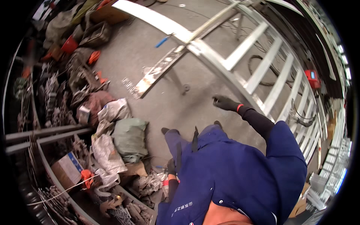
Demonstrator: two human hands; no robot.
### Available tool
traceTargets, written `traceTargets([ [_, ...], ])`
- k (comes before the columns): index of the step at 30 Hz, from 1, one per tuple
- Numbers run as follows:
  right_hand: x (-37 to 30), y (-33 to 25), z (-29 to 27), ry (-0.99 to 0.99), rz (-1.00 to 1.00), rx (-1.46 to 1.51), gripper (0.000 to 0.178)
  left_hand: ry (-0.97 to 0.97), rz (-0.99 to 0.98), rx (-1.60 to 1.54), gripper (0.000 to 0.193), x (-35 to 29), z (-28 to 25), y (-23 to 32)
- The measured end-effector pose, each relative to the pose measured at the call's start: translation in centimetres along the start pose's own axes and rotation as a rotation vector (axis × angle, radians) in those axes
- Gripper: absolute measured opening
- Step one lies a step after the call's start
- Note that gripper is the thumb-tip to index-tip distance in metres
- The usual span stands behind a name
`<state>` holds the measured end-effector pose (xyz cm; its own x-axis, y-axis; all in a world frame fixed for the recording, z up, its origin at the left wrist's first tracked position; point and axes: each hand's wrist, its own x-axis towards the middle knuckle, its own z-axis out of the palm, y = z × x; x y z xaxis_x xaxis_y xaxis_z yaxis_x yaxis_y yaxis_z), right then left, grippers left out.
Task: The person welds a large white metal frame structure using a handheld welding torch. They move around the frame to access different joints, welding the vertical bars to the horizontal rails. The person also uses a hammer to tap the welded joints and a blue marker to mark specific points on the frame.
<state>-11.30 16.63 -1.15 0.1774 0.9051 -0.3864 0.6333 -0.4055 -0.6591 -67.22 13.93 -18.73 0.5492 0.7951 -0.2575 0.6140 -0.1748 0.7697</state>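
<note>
My right hand (225,103), in a dark glove with a red band at the wrist, reaches out over the concrete floor. Its fingers are loosely bent and slightly apart, with nothing visible in them. Nearest to it is the long side rail of a pale metal frame with slats (240,80), just beyond and to the right. My left hand (171,167), also gloved, hangs low by my left side, beside the scrap pile. The fingers of that hand are too hidden to read. A blue-handled tool (162,41) lies near a curved white strip (157,18) at the far end.
Sacks (130,138), a cardboard box (67,170) and metal scrap crowd the left side. A worn flat bar (159,71) juts from the frame over the floor (176,101). Cable coils (257,69) lie under the slats. A red machine (312,78) stands at the right.
</note>
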Motion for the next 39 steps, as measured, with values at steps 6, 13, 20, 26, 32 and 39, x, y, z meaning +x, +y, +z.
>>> traceTargets([
  [6,8.5,-16.0,9.5,-0.607,0.114,-0.073,0.057,-0.092,-0.169,0.176,0.02,3.2,-15.9,-8.6],
  [13,20.5,-23.8,12.5,-0.551,0.225,-0.111,0.059,0.404,-0.926,-0.929,0.026,20.6,-34.5,-11.7],
  [20,49.9,-39.6,15.7,-0.679,-0.34,-0.412,0.037,0.589,-0.841,-1.185,0.023,29.4,-48.4,-19.7],
  [26,74.4,-57.3,16.2,-0.473,-0.919,-0.485,0.044,0.015,-0.396,-0.137,0.02,41.1,-55.4,-15.0],
  [32,90.5,-72.6,-0.6,-0.461,-0.819,0.115,0.046,-0.225,-0.48,0.025,0.019,62.0,-63.4,-18.2],
  [39,109.8,-49.0,-8.5,0.115,0.208,-0.382,0.036,-0.588,-0.15,0.625,0.026,96.7,-78.3,-23.2],
])
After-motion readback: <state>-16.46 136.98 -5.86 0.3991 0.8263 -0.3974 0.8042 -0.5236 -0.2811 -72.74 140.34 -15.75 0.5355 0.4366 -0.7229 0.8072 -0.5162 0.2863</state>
